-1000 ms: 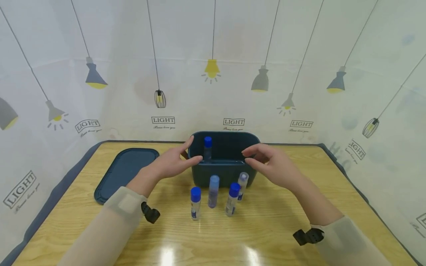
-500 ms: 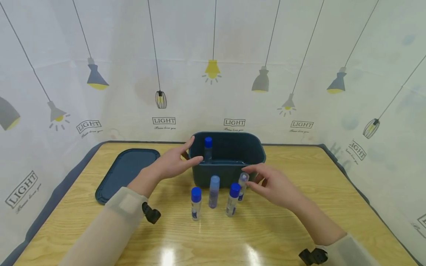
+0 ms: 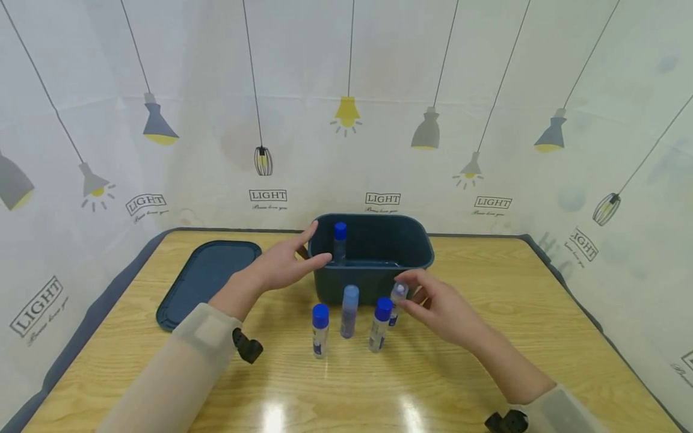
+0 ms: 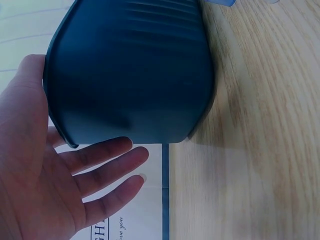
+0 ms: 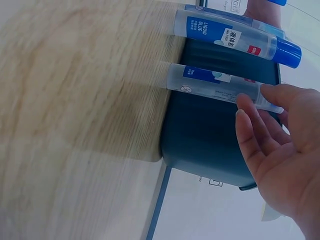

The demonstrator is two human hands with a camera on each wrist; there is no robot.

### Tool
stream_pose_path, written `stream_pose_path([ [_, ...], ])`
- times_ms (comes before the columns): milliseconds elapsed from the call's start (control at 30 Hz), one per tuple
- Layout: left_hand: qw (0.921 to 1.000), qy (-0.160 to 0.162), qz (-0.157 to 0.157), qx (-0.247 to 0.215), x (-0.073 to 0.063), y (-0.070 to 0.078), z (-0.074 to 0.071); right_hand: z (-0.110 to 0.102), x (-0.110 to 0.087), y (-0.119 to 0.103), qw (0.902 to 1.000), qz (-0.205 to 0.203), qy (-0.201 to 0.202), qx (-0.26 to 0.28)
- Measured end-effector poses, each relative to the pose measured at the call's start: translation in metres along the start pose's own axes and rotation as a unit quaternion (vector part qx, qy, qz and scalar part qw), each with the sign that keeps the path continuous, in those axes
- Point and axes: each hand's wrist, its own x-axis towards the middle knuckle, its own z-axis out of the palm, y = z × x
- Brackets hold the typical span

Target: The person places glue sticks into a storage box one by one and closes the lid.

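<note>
While the clear-topped glue tube (image 5: 205,82) stands upright on the surface (image 3: 325,397), just in front of the bin (image 3: 373,282), the right hand (image 3: 441,307) has come onto its upper end. Thumb and fingertip pinch it there; remaining fingers curl loosely alongside.

Change: a second ago that hand was up at the bin's right rim, half a second ago beside the tube; now the grip is on. Read: contact made, lift not started, as the base looks seated. How firm the pinch is, can't tell.

Left hand (image 3: 278,264) hasn't moved off the bin's left end: thumb touching the rim, other fingers stretched out, not clenched on anything. Probably steadying, keeps the bin where it is.

Inside the bin, toward its left end, one blue-capped tube (image 3: 340,242) stands upright. Three more stand outside: right front tube (image 3: 381,325), close by the pinched one, with a dark-blue cap; pale-blue tube (image 3: 349,313) in the middle; left front tube (image 3: 320,331), dark-blue cap too. All upright, none touched.

Further out, the dark-blue lid (image 3: 211,282) lies flat left of the bin, off it. Lamp-print backdrop (image 3: 211,156) behind.
</note>
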Motion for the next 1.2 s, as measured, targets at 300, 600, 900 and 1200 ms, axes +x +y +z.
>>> stream_pose_path([
  [300, 1.0000, 0.002, 0.001, 0.002, -0.001, 0.001, 0.002, -0.002, -0.007, 0.003, 0.9986, -0.016, 0.027, 0.043],
  [600, 1.0000, 0.002, -0.001, 0.001, 0.000, 0.001, 0.002, -0.022, -0.015, -0.011, 0.9922, -0.067, 0.095, 0.043],
  [900, 1.0000, 0.000, -0.003, 0.000, -0.001, 0.000, 0.001, -0.045, -0.013, -0.030, 0.9833, -0.121, 0.134, 0.024],
  [1200, 1.0000, -0.003, -0.002, -0.005, -0.001, 0.000, 0.000, -0.063, 0.005, -0.049, 0.9752, -0.154, 0.157, 0.023],
])
